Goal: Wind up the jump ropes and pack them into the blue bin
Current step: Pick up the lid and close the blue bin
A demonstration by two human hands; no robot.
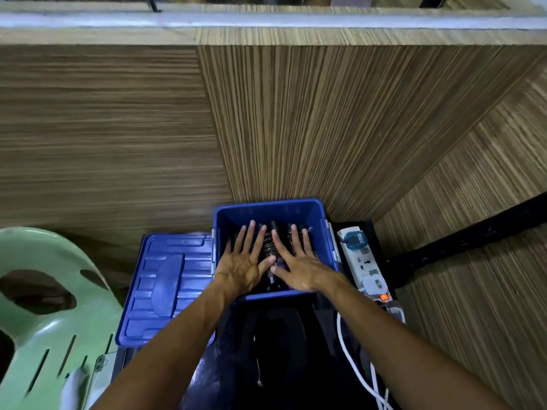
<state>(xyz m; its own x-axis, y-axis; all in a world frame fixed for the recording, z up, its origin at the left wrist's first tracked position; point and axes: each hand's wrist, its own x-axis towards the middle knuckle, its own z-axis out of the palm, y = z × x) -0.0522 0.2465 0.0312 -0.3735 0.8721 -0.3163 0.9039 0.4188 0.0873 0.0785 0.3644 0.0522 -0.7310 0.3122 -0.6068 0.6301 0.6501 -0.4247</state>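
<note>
1. Black jump ropes, coiled, lie inside the blue bin.
2. Left hand and right hand press flat, fingers spread.
3. Coils likely light, springy; grasp handles at 12 o'clock.

Dark wound jump ropes inside blue bin

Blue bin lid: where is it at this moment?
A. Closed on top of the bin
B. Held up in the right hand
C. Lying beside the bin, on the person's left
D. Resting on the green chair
C. The lid lies flat next to the open blue bin, on the person's left, while the left hand and right hand press flat on the wound jump ropes inside.
</note>
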